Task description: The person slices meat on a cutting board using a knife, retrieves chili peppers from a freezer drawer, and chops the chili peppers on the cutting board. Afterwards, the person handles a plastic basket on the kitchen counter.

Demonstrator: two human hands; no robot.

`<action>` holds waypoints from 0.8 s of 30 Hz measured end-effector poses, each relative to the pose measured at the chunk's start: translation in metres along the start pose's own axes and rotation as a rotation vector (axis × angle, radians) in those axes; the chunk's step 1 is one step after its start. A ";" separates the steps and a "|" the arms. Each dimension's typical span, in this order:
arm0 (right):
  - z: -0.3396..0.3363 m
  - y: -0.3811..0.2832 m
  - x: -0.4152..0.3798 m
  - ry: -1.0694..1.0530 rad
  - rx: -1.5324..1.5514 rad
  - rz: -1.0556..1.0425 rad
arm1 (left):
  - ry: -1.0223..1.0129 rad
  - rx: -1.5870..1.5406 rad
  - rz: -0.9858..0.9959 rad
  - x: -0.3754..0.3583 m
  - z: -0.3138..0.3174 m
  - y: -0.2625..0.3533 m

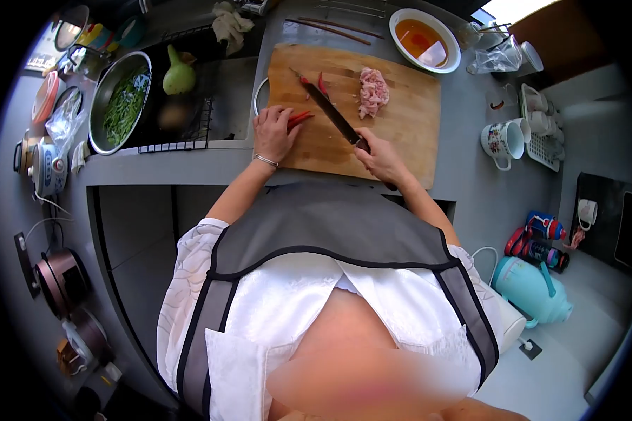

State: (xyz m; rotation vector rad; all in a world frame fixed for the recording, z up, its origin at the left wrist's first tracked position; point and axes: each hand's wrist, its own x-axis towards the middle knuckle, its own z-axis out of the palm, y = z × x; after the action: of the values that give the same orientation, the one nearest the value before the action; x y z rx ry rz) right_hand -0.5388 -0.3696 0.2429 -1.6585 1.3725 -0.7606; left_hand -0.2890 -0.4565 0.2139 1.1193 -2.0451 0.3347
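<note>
A wooden cutting board (400, 140) lies on the counter in front of me. My right hand (381, 158) is wrapped round the handle of a kitchen knife (333, 117), its dark blade pointing up and left over the board. At the board's left edge my left hand (274, 133) holds red chili peppers (299, 118) down, their tips sticking out to the right of the fingers. More red chili (322, 83) lies beyond the blade's tip. A pile of chopped pink raw meat (373, 92) sits on the board's right half.
A white bowl of orange-brown liquid (428, 43) stands behind the board, with chopsticks (333, 29) to its left. Left are a metal basin of greens (119, 105), a green gourd (180, 76) and a black rack (175, 148). A floral mug (503, 142) stands right.
</note>
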 end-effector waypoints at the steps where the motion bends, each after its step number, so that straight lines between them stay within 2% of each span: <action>1: 0.003 -0.002 0.006 -0.013 -0.007 -0.001 | 0.003 0.003 -0.014 -0.002 0.000 0.000; 3: 0.010 -0.005 0.021 -0.043 -0.139 -0.180 | -0.135 0.070 -0.059 -0.006 0.002 -0.002; 6: 0.015 -0.017 0.035 -0.064 -0.221 -0.260 | -0.096 -0.087 -0.070 -0.011 0.010 0.004; 12: 0.018 -0.019 0.038 -0.160 -0.362 -0.180 | -0.039 -0.159 -0.126 -0.030 0.011 0.019; 16: 0.008 -0.030 0.030 -0.208 -0.336 -0.154 | -0.005 -0.164 -0.125 -0.039 0.008 0.026; 18: 0.007 -0.032 0.026 -0.168 -0.296 -0.103 | -0.014 -0.157 -0.092 -0.042 0.005 0.029; 24: 0.012 -0.015 0.028 -0.035 -0.158 -0.120 | -0.028 -0.166 -0.092 -0.040 0.004 0.024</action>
State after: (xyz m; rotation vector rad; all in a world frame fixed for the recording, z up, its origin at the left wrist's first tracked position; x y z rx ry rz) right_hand -0.5153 -0.3930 0.2484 -1.8826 1.3469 -0.7033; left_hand -0.2974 -0.4213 0.1851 1.1160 -1.9983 0.1018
